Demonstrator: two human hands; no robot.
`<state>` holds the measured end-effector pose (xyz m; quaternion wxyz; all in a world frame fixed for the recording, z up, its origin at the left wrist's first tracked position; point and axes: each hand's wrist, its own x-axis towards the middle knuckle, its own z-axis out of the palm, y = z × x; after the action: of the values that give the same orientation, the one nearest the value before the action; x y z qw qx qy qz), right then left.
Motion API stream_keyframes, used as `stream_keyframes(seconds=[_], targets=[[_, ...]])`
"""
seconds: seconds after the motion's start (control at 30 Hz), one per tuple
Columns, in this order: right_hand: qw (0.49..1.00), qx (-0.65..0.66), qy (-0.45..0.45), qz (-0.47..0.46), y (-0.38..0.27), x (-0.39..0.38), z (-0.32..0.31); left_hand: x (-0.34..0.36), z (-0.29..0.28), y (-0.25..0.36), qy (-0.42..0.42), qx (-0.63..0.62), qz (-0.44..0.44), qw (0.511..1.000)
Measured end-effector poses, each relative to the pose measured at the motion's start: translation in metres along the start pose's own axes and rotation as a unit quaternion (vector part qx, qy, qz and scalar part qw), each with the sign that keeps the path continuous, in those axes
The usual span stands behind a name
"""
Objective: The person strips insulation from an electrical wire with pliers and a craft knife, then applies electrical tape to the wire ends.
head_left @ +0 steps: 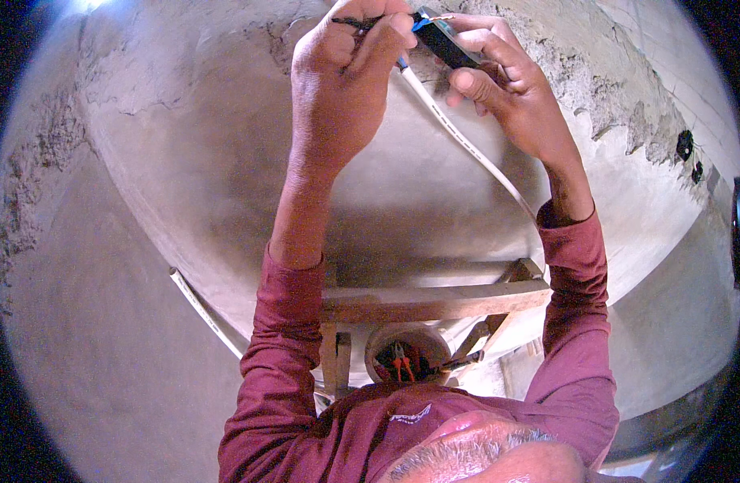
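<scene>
Black strand: being pinched by left hand, fingers together.
Blue wire: could be tugging loose under white cable's weight.
Black box: seemingly being clasped beside it by right hand, fingers curled; could be slipping if they slacken.

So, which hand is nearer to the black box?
Right: the right hand holds the black box; the left hand is just to the left of it.

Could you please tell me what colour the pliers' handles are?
The pliers' handles are orange-red, seen best in the head view.
</scene>
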<state>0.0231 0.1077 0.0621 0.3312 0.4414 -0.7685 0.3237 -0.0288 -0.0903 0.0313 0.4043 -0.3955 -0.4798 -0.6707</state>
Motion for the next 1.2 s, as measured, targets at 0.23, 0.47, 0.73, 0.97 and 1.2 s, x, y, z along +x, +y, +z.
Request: stream_keyframes(seconds=[0.23, 0.47, 0.73, 0.97, 1.2], targets=[[0.992, -0.113, -0.007, 0.061, -0.011, -0.011, -0.011, -0.008, -0.008, 0.02, -0.06, 0.164, 0.034, 0.984], [0.989, -0.095, -0.047, 0.1, -0.039, -0.004, -0.007, -0.001, 0.007, -0.003, -0.009, 0.112, 0.065, 0.991], [0.974, 0.187, -0.061, 0.115, -0.065, 0.057, -0.029, 0.002, 0.005, 0.01, 0.026, 0.158, 0.007, 0.987], [0.966, -0.149, -0.191, 0.089, -0.041, 0.099, -0.031, -0.006, -0.001, 0.003, 0.024, 0.134, 0.071, 0.988], [0.953, -0.253, -0.163, 0.029, -0.021, 0.03, -0.031, -0.014, 0.011, -0.004, 0.059, 0.035, 0.065, 0.996]])
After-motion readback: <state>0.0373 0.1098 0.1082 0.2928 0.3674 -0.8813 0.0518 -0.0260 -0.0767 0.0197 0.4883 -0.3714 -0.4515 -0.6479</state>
